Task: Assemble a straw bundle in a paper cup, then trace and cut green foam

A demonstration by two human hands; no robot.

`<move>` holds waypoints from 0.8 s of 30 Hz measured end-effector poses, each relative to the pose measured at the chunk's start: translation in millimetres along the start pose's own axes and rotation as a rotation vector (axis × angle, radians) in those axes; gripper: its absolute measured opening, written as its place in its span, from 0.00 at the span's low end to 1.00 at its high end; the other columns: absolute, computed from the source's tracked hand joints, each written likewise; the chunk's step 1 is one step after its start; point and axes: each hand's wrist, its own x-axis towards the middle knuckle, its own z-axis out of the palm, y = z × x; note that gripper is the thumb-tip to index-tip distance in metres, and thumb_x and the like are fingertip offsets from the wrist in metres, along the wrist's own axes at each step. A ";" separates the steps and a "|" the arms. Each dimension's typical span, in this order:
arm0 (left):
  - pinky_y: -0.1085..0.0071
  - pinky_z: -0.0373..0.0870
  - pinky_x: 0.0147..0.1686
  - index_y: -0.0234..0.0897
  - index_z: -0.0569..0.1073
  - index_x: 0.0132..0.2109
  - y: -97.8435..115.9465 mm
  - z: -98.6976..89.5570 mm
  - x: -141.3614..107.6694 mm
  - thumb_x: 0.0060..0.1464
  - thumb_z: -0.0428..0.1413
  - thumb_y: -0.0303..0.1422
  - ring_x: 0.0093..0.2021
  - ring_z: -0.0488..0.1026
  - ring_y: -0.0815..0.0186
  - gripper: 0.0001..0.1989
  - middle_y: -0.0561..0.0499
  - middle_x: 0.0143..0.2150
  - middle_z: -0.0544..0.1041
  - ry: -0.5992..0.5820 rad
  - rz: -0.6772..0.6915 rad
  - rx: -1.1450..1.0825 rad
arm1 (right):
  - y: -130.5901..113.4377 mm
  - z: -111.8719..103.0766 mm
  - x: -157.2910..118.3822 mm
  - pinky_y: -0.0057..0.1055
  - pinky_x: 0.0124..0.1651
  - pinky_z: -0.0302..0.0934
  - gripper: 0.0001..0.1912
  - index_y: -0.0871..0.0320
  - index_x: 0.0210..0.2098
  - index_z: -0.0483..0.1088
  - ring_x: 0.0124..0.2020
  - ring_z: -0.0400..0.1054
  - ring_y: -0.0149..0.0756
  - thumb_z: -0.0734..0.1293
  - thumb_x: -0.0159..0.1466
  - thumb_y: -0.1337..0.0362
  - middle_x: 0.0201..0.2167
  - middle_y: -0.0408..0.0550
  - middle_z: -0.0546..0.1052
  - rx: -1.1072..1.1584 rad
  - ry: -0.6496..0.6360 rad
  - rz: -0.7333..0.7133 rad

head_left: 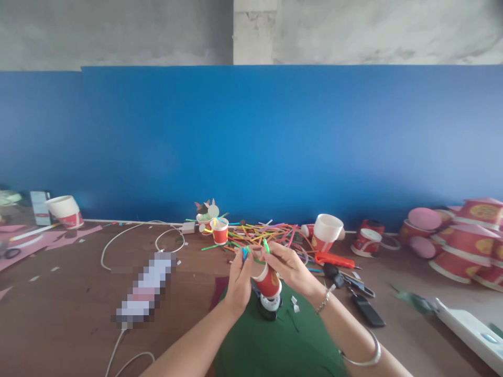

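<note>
A red and white paper cup [268, 283] stands tilted between my two hands, above a white and black round object [270, 305] on green paper [275, 345]. My left hand [239, 280] is closed at the cup's left rim, with a small blue piece [245, 254] at its fingertips. On the other side of the rim, my right hand [290, 266] pinches a bright green strip [266, 245]. Some green also shows across the cup's mouth. Whether my fingers touch the cup is hard to tell.
Colourful strips [271, 233] lie behind the cup. An orange-handled tool [334, 259], keys and a black fob [367, 310] are at right, near stacked red cups [459, 251]. A phone [147, 288] with a white cable lies left. A blue panel [251, 141] stands behind.
</note>
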 end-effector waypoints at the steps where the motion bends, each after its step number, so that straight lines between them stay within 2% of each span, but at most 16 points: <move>1: 0.67 0.63 0.50 0.37 0.73 0.43 0.7 0.3 -0.4 0.58 0.50 0.40 0.47 0.71 0.61 0.13 0.47 0.44 0.76 -0.005 -0.011 0.007 | 0.1 0.4 -0.2 0.31 0.42 0.62 0.15 0.58 0.35 0.70 0.37 0.66 0.35 0.59 0.65 0.55 0.34 0.48 0.73 0.005 -0.003 0.022; 5: 0.67 0.63 0.50 0.36 0.73 0.43 1.0 0.1 -1.2 0.56 0.53 0.41 0.46 0.71 0.61 0.14 0.46 0.44 0.76 0.010 -0.047 0.010 | 2.3 0.7 -0.9 0.29 0.38 0.62 0.17 0.58 0.29 0.67 0.34 0.65 0.34 0.59 0.63 0.51 0.29 0.46 0.70 0.014 -0.004 0.100; 11: 0.66 0.63 0.50 0.36 0.73 0.44 -2.2 0.8 -1.1 0.50 0.57 0.44 0.46 0.72 0.59 0.18 0.45 0.43 0.77 0.057 -0.132 -0.075 | 9.0 1.1 -1.2 0.30 0.38 0.61 0.18 0.59 0.35 0.69 0.32 0.64 0.35 0.60 0.62 0.49 0.27 0.45 0.69 0.120 -0.048 0.106; 15: 0.65 0.64 0.50 0.37 0.74 0.44 -3.4 1.2 -0.8 0.48 0.59 0.44 0.47 0.72 0.58 0.19 0.46 0.44 0.77 0.094 -0.165 -0.106 | 9.1 1.3 -0.7 0.30 0.38 0.60 0.18 0.59 0.35 0.69 0.32 0.63 0.34 0.60 0.62 0.49 0.28 0.45 0.68 0.128 -0.072 0.105; 18: 0.66 0.64 0.49 0.36 0.74 0.43 -2.4 0.9 1.4 0.49 0.57 0.43 0.45 0.73 0.59 0.18 0.46 0.42 0.77 0.036 -0.159 -0.095 | 11.2 -0.7 1.0 0.29 0.34 0.59 0.18 0.59 0.30 0.67 0.29 0.61 0.31 0.60 0.62 0.50 0.27 0.43 0.66 0.051 -0.067 0.118; 21: 0.67 0.65 0.46 0.35 0.74 0.41 -1.7 -0.3 5.3 0.52 0.55 0.42 0.44 0.72 0.59 0.15 0.46 0.41 0.77 -0.014 -0.150 -0.034 | 14.3 -3.5 3.0 0.26 0.27 0.54 0.18 0.59 0.23 0.62 0.24 0.56 0.28 0.59 0.63 0.53 0.22 0.41 0.61 -0.119 -0.016 0.146; 24: 0.67 0.65 0.45 0.35 0.73 0.41 -2.7 -2.3 9.0 0.53 0.54 0.40 0.44 0.71 0.60 0.13 0.47 0.40 0.77 -0.034 -0.143 0.067 | 12.4 -5.8 3.6 0.25 0.25 0.50 0.18 0.59 0.18 0.57 0.22 0.53 0.27 0.59 0.62 0.58 0.19 0.39 0.58 -0.298 0.004 0.157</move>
